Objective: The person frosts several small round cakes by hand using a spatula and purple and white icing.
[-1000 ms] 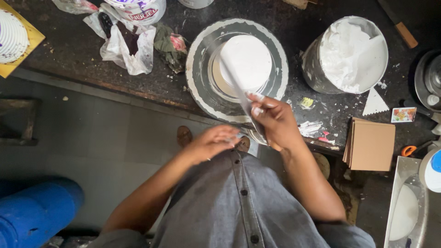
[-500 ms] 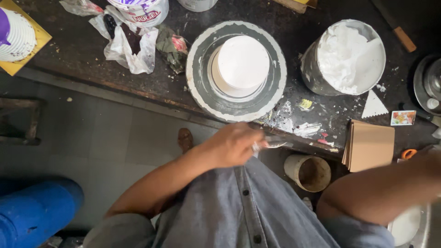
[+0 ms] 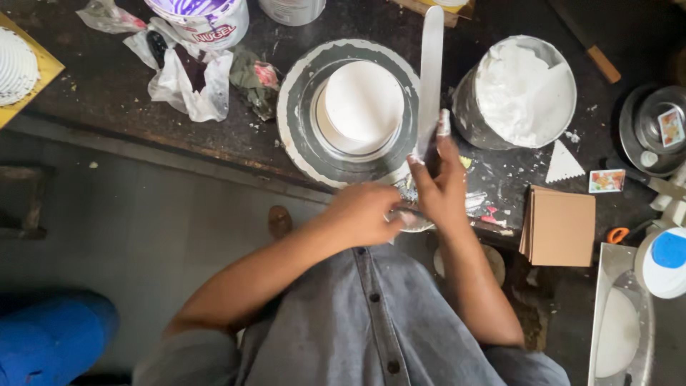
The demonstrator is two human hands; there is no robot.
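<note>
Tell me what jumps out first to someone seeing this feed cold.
The white iced cake on its grey turntable at the table's middle. Just right of it, the right hand holds a long palette knife blade-up, with the left hand close beside. Further right stands a metal bowl of white cream.

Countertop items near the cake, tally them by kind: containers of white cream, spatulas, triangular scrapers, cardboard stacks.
Metal container of white cream: 1
Long flat spatula, held by the right hand: 1
White triangular scraper: 1
Brown cardboard stack: 1
Total: 4
</note>
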